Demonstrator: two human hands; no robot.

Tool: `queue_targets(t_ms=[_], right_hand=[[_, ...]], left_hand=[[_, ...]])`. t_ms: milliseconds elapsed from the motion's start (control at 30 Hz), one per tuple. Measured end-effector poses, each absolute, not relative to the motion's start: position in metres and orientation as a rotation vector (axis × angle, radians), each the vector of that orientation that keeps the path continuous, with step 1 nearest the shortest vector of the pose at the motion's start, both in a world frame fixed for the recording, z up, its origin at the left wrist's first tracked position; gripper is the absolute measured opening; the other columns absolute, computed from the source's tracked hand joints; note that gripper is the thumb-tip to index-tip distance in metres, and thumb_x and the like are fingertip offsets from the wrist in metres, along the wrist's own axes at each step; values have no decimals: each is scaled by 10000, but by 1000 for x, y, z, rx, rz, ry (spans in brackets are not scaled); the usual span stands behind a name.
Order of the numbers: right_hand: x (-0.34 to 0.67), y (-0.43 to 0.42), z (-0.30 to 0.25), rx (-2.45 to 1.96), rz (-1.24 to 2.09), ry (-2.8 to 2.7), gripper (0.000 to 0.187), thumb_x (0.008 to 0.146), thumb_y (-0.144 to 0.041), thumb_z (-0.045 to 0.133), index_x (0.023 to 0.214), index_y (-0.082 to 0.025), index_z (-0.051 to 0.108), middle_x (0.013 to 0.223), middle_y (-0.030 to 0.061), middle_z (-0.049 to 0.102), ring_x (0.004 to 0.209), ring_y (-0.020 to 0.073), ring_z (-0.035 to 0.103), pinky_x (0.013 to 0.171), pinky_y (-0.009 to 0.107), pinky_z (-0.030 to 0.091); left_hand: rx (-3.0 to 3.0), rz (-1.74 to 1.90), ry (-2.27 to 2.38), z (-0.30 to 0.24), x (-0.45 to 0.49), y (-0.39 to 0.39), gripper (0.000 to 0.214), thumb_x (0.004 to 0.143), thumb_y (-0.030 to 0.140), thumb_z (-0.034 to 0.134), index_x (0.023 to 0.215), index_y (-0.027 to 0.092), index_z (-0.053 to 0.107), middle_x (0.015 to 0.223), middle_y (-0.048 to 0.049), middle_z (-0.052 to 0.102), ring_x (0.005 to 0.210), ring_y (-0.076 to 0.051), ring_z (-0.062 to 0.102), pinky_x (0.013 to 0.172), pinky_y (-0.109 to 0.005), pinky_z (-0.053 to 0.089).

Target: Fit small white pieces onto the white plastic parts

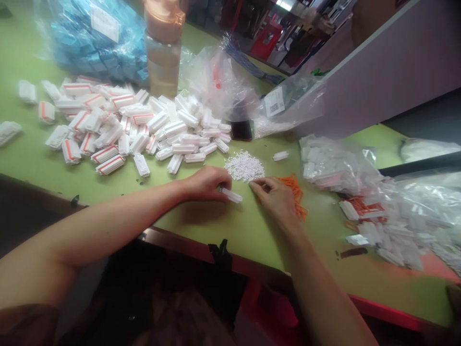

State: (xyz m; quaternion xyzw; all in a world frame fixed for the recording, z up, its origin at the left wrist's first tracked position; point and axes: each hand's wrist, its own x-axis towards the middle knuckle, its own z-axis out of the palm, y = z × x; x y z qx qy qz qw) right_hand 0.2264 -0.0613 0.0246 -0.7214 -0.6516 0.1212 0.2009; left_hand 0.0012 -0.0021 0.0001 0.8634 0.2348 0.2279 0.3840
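My left hand (212,182) is closed round a small white plastic connector housing (232,195), whose free end points right, just above the green tabletop. A loose pile of tiny white plastic pieces (245,166) lies in front of both hands. At the near right edge of that pile is my right hand (275,194), thumb and forefinger pinched together. Whatever is between those fingertips is too small to make out. Orange strips (297,197) lie beside my right hand, partly hidden by it.
A large heap of white housings (126,120), some with orange strips, spreads at the left. Behind it stand a water bottle (163,53) and a bag of blue parts (97,43). A phone (241,130) lies by clear bags. Bagged white parts (334,163) lie at the right.
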Motion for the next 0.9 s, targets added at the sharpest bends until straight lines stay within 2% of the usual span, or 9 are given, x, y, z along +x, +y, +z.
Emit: queue_targets(t_ms=[200, 433, 567, 767, 900], right_hand=[[223, -65, 27, -1994, 398, -1892, 208, 782, -390, 592, 782, -208, 692, 857, 63, 694, 768, 210, 609, 677, 334, 418], [227, -70, 23, -1978, 499, -1643, 296, 786, -480, 592, 765, -194, 665, 775, 46, 660, 706, 192, 584, 644, 324, 426], [223, -73, 26, -1877, 458, -1689, 232, 802, -419, 576, 749, -201, 637, 794, 39, 647, 734, 187, 583, 680, 328, 440], [192, -85, 39, -1595, 524, -1908, 171, 862, -350, 551, 774, -220, 618, 811, 27, 653, 771, 173, 590, 710, 310, 451], [177, -87, 39, -1587, 413, -2036, 173, 892, -324, 519, 789, -230, 620, 861, 43, 672, 835, 192, 606, 739, 329, 441]], left_hand=[[2203, 577, 602, 1, 1, -3, 251, 718, 357, 732, 793, 130, 653, 780, -26, 619, 689, -111, 510, 632, -214, 353], [2210, 563, 612, 3, 1, -2, 258, 707, 352, 742, 794, 126, 651, 782, -26, 614, 693, -113, 513, 638, -219, 356], [2216, 538, 619, 5, 1, -3, 244, 714, 331, 731, 827, 136, 639, 798, -21, 620, 690, -111, 508, 642, -225, 352], [2113, 526, 677, 5, 0, -5, 468, 668, 367, 760, 1029, 152, 555, 814, 3, 638, 640, -92, 489, 621, -223, 338], [2101, 535, 691, 6, 1, -6, 453, 677, 357, 741, 1027, 158, 533, 801, 9, 642, 627, -87, 482, 610, -220, 331]])
